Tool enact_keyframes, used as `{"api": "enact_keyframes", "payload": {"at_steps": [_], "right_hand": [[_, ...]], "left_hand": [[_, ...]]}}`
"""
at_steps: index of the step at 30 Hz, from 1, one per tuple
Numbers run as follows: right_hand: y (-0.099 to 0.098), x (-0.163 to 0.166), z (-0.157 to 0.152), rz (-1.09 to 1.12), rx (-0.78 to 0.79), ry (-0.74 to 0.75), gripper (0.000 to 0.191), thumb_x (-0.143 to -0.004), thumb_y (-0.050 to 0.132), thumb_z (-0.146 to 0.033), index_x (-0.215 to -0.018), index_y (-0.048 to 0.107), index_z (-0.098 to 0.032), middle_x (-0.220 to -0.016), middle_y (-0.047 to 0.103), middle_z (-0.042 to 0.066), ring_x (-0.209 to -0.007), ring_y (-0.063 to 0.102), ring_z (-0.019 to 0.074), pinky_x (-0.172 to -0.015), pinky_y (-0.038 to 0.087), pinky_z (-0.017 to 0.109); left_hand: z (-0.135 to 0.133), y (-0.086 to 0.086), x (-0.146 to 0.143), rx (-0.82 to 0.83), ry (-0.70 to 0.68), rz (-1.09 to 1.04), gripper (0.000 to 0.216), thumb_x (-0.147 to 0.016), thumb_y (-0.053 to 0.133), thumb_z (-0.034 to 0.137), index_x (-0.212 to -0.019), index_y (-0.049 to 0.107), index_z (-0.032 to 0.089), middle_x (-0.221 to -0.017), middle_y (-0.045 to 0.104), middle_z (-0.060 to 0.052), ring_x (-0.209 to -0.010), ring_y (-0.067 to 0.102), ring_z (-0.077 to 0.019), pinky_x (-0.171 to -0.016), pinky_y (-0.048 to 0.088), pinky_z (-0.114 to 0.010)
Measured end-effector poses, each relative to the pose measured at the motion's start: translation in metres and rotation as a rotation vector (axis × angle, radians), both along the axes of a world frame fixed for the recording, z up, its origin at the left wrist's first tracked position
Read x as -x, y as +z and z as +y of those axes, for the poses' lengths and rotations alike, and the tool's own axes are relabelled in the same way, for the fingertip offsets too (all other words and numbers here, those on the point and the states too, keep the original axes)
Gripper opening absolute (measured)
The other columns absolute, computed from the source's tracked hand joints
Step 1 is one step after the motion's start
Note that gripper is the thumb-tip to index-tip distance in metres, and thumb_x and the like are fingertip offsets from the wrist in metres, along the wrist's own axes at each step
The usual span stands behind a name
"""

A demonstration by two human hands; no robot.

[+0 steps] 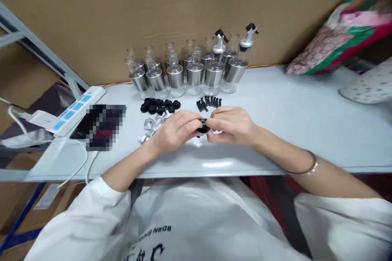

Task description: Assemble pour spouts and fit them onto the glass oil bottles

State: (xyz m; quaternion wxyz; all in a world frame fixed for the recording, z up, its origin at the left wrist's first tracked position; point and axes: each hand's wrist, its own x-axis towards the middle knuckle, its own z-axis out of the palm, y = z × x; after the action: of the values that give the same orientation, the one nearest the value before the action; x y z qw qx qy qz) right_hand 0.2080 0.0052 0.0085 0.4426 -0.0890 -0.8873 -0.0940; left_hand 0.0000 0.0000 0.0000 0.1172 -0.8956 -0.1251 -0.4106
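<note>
Between my hands, over the front middle of the table, is a pourer cap [203, 127] with a round black underside and a silver rim. The fingers of my left hand [176, 130] grip it from the left. My right hand [232, 127] pinches its right edge. Left of my hands lie several silver pourer tops [150, 124], partly hidden by my left hand. Behind them sit several black rubber stoppers [161, 105] in a cluster. Small black levers [211, 102] lie just beyond my right hand.
Glass bottles with steel sleeves [194, 73] stand in rows at the back; two carry pourers [247, 38]. A power strip [78, 110], white cables [82, 163] and a blurred-out dark device [105, 126] are at left. A patterned bag [333, 32] rests at back right.
</note>
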Motion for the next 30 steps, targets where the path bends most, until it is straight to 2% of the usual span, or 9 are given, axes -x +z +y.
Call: {"api": "enact_keyframes", "payload": {"at_steps": [8,16,19,23,28,30], "right_hand": [[0.0032,0.0008,-0.0004,0.039,0.101,-0.106,0.007,-0.084,0.056,-0.019,-0.091,0.055,-0.021,-0.06,0.063,-0.004,-0.049,0.056,0.0094,-0.054,0.046,0.021],[-0.0001,0.0005,0.0031,0.065,0.043,-0.109,0.014,-0.085,0.06,-0.024,-0.098,0.055,-0.021,-0.071,0.068,0.001,-0.061,0.064,0.0132,-0.057,0.048,0.024],[-0.0006,0.0004,0.003,0.062,0.073,-0.102,0.014,-0.087,0.059,-0.027,-0.099,0.054,-0.02,-0.076,0.07,0.003,-0.066,0.066,0.0148,-0.061,0.05,0.025],[-0.0006,0.0017,0.0005,0.084,0.277,-0.064,0.015,-0.09,0.058,-0.031,-0.1,0.053,-0.02,-0.082,0.071,0.004,-0.073,0.068,0.0153,-0.067,0.052,0.025],[-0.0017,0.003,-0.0009,0.06,0.769,0.012,0.025,-0.091,0.056,-0.037,-0.108,0.05,-0.02,-0.081,0.071,0.002,-0.072,0.069,0.0138,-0.065,0.051,0.023],[-0.0016,0.0031,-0.001,-0.002,0.814,-0.02,0.021,-0.091,0.055,-0.038,-0.1,0.055,-0.019,-0.079,0.07,0.002,-0.071,0.067,0.014,-0.062,0.049,0.023]], "left_hand": [[0.0031,0.0005,-0.0005,0.094,-0.059,-0.147,0.03,-0.089,0.058,0.022,-0.115,0.043,0.02,-0.101,0.068,-0.009,-0.096,0.065,-0.0161,-0.078,0.053,-0.031],[0.0048,-0.0037,0.0033,0.023,-0.058,-0.129,0.031,-0.089,0.056,0.019,-0.117,0.041,0.02,-0.107,0.065,-0.011,-0.101,0.063,-0.0175,-0.079,0.053,-0.032],[0.0049,-0.0032,0.0023,-0.018,-0.036,-0.128,0.037,-0.089,0.055,0.017,-0.122,0.039,0.023,-0.109,0.062,-0.01,-0.097,0.061,-0.017,-0.077,0.053,-0.031],[0.004,-0.002,0.0002,-0.02,0.076,-0.099,0.031,-0.092,0.051,0.022,-0.121,0.043,0.024,-0.104,0.06,-0.008,-0.091,0.06,-0.0156,-0.073,0.053,-0.029],[0.0066,-0.0064,0.0024,-0.024,0.153,-0.202,0.03,-0.088,0.06,0.023,-0.114,0.045,0.021,-0.097,0.059,-0.006,-0.087,0.059,-0.0159,-0.074,0.052,-0.03],[0.0082,-0.0082,0.0036,-0.012,0.142,-0.234,0.031,-0.085,0.064,0.025,-0.109,0.045,0.022,-0.095,0.059,-0.005,-0.085,0.059,-0.0156,-0.074,0.052,-0.031]]}}
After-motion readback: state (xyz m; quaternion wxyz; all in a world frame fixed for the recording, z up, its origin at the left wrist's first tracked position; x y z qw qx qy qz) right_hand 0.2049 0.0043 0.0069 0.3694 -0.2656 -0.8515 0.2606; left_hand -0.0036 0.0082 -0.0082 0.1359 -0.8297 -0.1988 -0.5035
